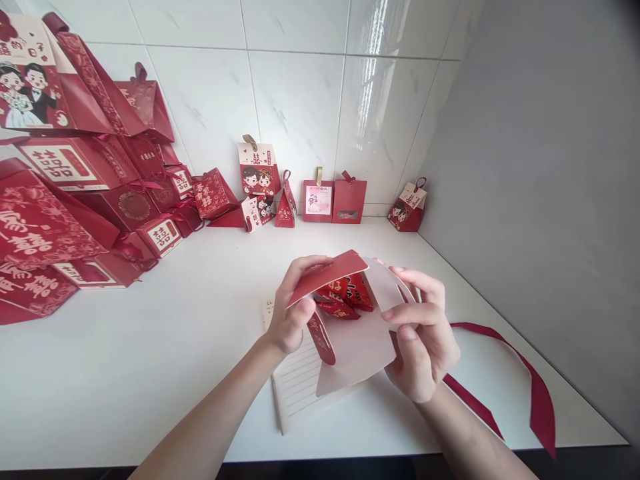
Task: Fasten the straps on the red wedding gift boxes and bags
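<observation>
A red box [327, 275] with white inner flaps is held up between both hands, its top unfolded. Several red wrapped packets [345, 297] lie inside it. My left hand [295, 303] grips the box's left side, thumb near a narrow red flap with a slot. On the other side my right hand [423, 333] pinches the white flaps, fingers on the slotted one and thumb lower down. Below the box lies a lined notebook [300, 383], partly covered. A dark red ribbon [537, 393] curls on the table right of my right hand.
Many red decorated boxes [83, 163] are stacked at the left of the white table [165, 373]. Smaller boxes and bags [257, 173] stand along the tiled wall. One small box [407, 207] sits at the back right corner, near a grey wall.
</observation>
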Available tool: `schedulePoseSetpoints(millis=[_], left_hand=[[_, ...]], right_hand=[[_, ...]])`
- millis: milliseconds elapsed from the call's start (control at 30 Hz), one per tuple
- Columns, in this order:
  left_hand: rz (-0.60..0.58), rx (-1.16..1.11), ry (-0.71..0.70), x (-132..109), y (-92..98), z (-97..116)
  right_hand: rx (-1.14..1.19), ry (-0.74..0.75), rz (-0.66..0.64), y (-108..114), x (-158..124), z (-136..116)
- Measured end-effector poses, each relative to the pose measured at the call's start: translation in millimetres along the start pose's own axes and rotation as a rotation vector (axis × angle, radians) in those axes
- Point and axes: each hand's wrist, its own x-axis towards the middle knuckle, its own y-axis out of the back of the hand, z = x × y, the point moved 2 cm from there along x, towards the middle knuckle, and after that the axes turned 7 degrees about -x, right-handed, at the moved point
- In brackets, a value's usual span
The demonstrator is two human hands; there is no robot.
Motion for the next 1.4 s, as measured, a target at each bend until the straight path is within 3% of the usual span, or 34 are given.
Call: schedulePoseSetpoints(millis=[367,1400], left_hand=[[-0.097,-0.019,-0.049,3.9,4.7,-6.8],[-0.134,-0.065,0.011,4.0,4.3,-7.9]], right_hand=[[0.019,0.099,-0.007,-0.6,2.0,3.3],[0.035,0.070,0.025,0.2,4.8,4.5]])
